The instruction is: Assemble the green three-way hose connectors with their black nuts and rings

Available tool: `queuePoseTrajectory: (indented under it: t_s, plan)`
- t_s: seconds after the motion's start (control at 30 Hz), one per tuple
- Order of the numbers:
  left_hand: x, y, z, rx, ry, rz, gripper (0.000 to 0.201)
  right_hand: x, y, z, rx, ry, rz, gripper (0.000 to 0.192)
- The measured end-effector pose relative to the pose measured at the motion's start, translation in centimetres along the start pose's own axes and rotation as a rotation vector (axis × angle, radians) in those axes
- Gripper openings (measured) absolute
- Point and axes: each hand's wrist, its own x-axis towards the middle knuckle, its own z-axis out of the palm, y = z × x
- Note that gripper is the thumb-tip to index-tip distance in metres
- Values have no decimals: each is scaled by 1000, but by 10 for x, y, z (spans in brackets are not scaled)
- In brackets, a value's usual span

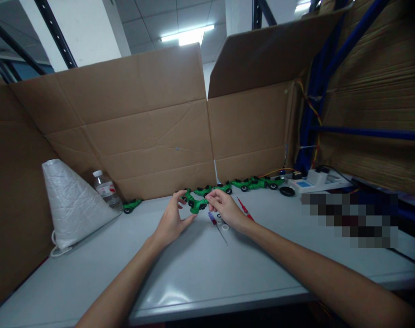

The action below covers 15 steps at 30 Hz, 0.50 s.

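Head view: a small green toy car [197, 206] sits above the far middle of the grey table [200, 269], held between both hands. The right hand [227, 208] pinches its right end with thumb and fingertips; the left hand [171, 221] has curled, spread fingers at its left end. Just right lie a screwdriver [217, 225] and white rings [224, 225]. Farther back, a row of green cars [248, 183] lines the cardboard wall [152, 132]. Far left stand a water bottle [106, 190] and a white bag [70, 202].

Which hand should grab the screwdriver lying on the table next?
Right, probably. The screwdriver lies just below the right hand, close to its wrist. The left hand sits farther off on the other side, and both hands pinch the green toy car.
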Motion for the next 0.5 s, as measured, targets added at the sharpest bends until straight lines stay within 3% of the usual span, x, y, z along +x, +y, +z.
queuePoseTrajectory:
  t_s: [0.5]
  plan:
    - [-1,-1,-3,6,-59,12,83,-1,9,-1,-105,-21,-55,26]
